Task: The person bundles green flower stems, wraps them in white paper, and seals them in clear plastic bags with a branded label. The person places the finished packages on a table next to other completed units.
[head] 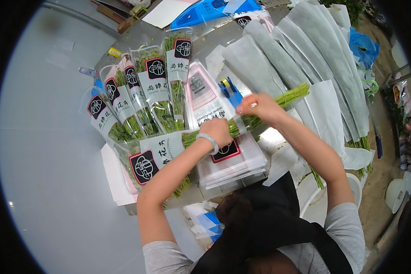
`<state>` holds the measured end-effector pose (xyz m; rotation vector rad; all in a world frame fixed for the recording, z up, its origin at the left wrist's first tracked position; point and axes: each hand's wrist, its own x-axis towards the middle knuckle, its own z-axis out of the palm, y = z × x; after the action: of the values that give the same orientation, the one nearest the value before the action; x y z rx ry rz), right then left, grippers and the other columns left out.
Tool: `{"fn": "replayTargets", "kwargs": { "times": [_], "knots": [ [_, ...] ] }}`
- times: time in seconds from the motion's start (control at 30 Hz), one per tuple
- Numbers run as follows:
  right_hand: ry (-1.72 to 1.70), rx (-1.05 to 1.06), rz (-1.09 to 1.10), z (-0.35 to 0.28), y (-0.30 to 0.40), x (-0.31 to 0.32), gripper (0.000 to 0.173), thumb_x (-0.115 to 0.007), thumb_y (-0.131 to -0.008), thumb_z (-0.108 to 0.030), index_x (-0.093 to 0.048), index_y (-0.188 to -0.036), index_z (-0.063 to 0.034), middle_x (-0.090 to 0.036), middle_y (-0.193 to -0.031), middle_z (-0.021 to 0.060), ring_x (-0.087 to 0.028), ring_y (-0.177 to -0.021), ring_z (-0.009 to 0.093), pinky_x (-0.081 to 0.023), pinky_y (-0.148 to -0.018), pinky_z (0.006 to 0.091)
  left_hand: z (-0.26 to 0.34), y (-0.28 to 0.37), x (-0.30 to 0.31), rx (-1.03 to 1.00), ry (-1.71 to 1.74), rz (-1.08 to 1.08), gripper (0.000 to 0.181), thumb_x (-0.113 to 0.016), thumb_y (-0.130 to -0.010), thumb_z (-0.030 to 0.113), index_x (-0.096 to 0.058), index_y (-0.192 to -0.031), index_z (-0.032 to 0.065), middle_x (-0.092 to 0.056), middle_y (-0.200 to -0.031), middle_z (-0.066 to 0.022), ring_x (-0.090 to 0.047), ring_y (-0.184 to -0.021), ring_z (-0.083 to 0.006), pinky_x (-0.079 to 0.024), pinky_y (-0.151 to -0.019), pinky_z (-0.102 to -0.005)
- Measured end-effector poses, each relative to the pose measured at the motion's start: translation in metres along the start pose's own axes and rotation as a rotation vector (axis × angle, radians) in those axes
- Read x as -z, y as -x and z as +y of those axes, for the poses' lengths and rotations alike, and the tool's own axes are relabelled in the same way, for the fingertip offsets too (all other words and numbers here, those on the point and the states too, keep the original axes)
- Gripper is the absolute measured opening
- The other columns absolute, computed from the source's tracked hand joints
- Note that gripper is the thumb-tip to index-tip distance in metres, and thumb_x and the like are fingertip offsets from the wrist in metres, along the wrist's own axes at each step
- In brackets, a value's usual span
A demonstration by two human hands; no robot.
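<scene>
My left hand (216, 133), below a pale bangle (209, 142), is closed around a bunch of green-stemmed flowers in a clear printed sleeve (173, 145). The sleeved bunch lies slantwise, its flower end at the lower left. Bare green stems (293, 95) stick out at the upper right. Over these stems is my right hand (260, 109), fingers curled together. Whether it pinches something thin, such as tape or film, is not clear. A shiny clear band (239, 124) crosses the stems between the hands. Just beyond stands a blue tape dispenser (230, 89) with a yellow hub.
Several sleeved bunches (157, 89) fan out at the left. Under my hands lies a stack of flat printed sleeves (233, 167). Bunches wrapped in white paper (304, 58) cover the right side. A blue tray (205, 13) is at the back, a white bucket (315, 198) at lower right.
</scene>
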<state>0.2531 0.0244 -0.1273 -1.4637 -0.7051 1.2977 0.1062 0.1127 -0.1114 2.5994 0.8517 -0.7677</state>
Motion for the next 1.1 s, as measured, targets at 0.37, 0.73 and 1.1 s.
{"fn": "replayTargets", "kwargs": {
  "times": [0.37,0.73,1.1],
  "knots": [
    [0.457,0.636,0.445,0.072,-0.006,-0.017,0.026,-0.06,-0.07,-0.007,-0.057,-0.096,-0.0039,-0.051,-0.099,0.0114,-0.045,-0.097,0.027,-0.037,-0.084,0.0328,-0.015,-0.001,0.053,-0.22,0.176,0.102,0.037,-0.067,-0.052,0.028,-0.061,-0.079,0.0032,-0.059,-0.072,-0.0194,-0.058,-0.069,-0.0334,-0.047,-0.066,-0.0361],
    [0.448,0.573,0.023,0.074,-0.023,0.014,0.038,-0.063,-0.071,-0.005,-0.058,-0.108,-0.0151,-0.029,-0.124,0.0083,-0.047,-0.087,0.018,-0.044,-0.076,0.0294,0.027,0.037,0.025,-0.231,0.08,-0.135,0.036,-0.065,-0.055,0.031,-0.059,-0.082,0.0074,-0.06,-0.072,-0.0157,-0.058,-0.069,-0.0331,-0.047,-0.065,-0.0395],
    [0.26,0.401,-0.101,0.139,-0.032,0.033,0.015,-0.058,-0.077,-0.009,-0.065,-0.09,-0.0074,-0.035,-0.124,0.0095,-0.048,-0.099,0.018,-0.042,-0.084,0.03,0.022,0.014,0.005,-0.28,0.056,-0.223,0.033,-0.063,-0.058,0.03,-0.061,-0.073,0.0,-0.06,-0.072,-0.019,-0.06,-0.07,-0.0335,-0.049,-0.065,-0.0386]
  ]
}}
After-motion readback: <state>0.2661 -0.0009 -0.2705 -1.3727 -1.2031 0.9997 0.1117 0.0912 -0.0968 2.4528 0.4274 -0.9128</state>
